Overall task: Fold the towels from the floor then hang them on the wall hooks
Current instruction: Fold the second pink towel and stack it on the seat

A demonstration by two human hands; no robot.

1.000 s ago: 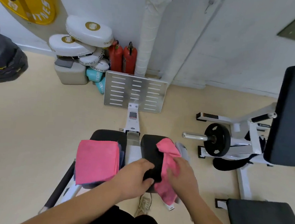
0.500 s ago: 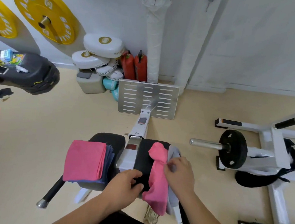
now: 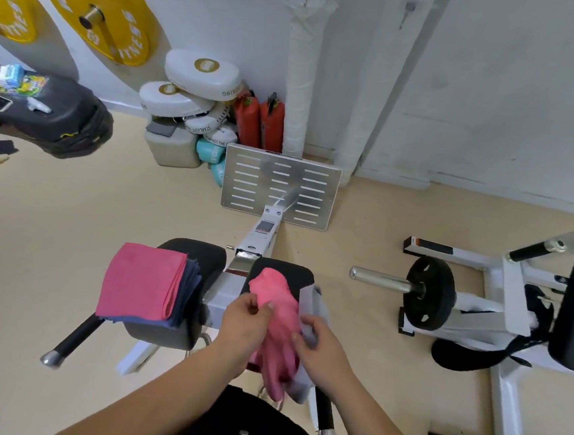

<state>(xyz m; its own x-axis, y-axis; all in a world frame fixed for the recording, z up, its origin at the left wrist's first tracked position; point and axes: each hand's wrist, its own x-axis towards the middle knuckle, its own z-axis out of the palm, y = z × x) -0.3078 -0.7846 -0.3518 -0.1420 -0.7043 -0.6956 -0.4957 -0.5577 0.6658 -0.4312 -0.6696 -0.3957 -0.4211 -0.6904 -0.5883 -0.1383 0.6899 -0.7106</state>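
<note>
Both hands are close together, each clamped on cloth. The left hand pinches the crumpled pink towel between thumb and fingers. The right hand grips the grey towel, which lies touching the pink towel on its right side. Both towels drape over the black right pad directly under the hands. Left of the left hand, a folded towel stack, pink on top of blue layers, rests on the left pad. Far ahead of the left hand, a beige container stands closed, with a dark grey item on top.
</note>
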